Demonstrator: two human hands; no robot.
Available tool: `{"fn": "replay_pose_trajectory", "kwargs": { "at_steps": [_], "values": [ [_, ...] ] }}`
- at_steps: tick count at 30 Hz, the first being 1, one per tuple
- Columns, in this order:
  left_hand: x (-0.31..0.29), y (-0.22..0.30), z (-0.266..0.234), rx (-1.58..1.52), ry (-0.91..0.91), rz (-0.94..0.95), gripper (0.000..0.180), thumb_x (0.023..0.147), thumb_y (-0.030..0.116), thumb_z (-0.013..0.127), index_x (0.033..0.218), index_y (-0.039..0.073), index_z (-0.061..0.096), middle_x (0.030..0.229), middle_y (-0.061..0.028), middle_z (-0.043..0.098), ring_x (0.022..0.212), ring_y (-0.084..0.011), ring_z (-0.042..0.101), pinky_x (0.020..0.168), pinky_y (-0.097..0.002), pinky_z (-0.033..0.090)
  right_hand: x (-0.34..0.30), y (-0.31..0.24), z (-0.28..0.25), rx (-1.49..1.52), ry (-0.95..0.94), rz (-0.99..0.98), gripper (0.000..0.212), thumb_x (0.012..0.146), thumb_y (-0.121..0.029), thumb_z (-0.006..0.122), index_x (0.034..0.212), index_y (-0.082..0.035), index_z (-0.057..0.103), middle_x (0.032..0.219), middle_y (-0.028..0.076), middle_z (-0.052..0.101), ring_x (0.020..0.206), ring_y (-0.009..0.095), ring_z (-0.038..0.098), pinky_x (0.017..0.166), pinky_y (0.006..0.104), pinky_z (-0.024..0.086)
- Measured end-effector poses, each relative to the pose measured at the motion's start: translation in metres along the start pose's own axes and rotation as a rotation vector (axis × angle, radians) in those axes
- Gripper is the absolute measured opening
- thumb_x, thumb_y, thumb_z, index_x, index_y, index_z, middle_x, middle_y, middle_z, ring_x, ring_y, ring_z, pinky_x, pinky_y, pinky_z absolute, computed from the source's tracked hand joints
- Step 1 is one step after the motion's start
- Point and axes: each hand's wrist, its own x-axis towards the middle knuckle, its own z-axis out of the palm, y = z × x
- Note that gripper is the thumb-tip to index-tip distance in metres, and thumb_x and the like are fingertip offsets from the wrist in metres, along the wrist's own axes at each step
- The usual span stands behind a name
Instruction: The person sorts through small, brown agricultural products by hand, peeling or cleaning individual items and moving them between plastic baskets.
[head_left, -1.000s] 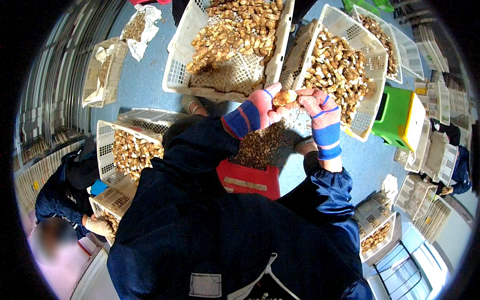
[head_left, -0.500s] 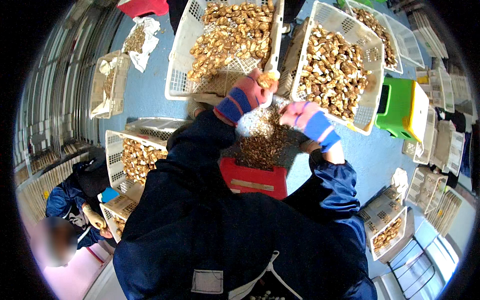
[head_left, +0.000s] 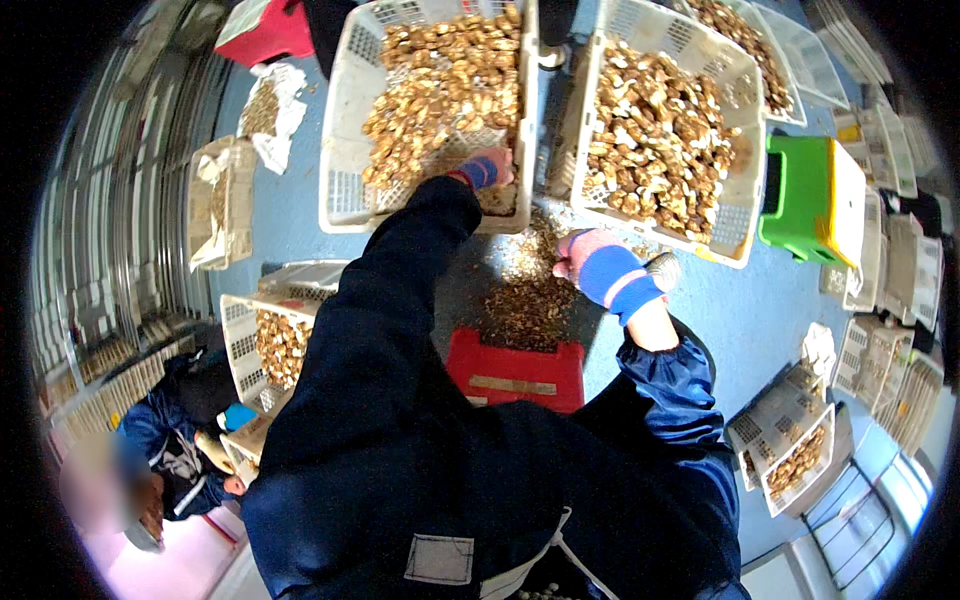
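My left hand (head_left: 488, 170), in a pink and blue striped knit glove, is inside the near right corner of a white plastic crate (head_left: 345, 150) holding brown mushrooms (head_left: 450, 85). Its fingers are partly hidden and blurred, so what they hold does not show. In a matching glove, my right hand (head_left: 605, 270) is curled closed in front of a second white crate (head_left: 745, 215) full of mushrooms with pale stems (head_left: 660, 140). Anything inside that fist is hidden. Brown trimmings (head_left: 530, 305) lie in a heap below and between my hands.
A red plastic stool (head_left: 515, 365) is close to my body. Right of the crates stands a green and yellow stool (head_left: 815, 200). Another mushroom crate (head_left: 240, 335) is on my left, near a co-worker's gloved hand (head_left: 213, 453). A white sack (head_left: 275, 115) lies farther off.
My left hand, earlier at the crate's corner with a mushroom, has moved up and left into the crate. My right hand has drawn slightly nearer to me.
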Motion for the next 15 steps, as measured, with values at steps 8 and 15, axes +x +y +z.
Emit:
{"fn": "replay_pose_trajectory", "kwargs": {
  "at_steps": [8, 15],
  "values": [
    [-0.018, 0.018, 0.017, 0.023, 0.091, -0.115, 0.018, 0.071, 0.018, 0.058, 0.084, 0.006, 0.061, 0.085, -0.0140, 0.061, 0.080, -0.0258, 0.060, 0.069, -0.0368, 0.049, 0.008, -0.006, -0.008, 0.098, -0.103, 0.112, 0.018, 0.073, -0.015, 0.052, 0.087, -0.008, 0.062, 0.088, 0.018, 0.060, 0.083, 0.034, 0.058, 0.072, 0.0398, 0.048],
    [-0.101, 0.025, -0.089, -1.788, 0.030, -0.128, 0.005, 0.080, 0.003, 0.051, 0.083, 0.004, 0.054, 0.086, -0.0036, 0.058, 0.083, -0.0172, 0.058, 0.076, -0.0304, 0.050, 0.002, -0.002, -0.020, 0.271, 0.193, 0.169, 0.018, 0.073, -0.024, 0.059, 0.078, -0.008, 0.061, 0.075, 0.017, 0.060, 0.073, 0.033, 0.059, 0.064, 0.0411, 0.046]
  ]
}}
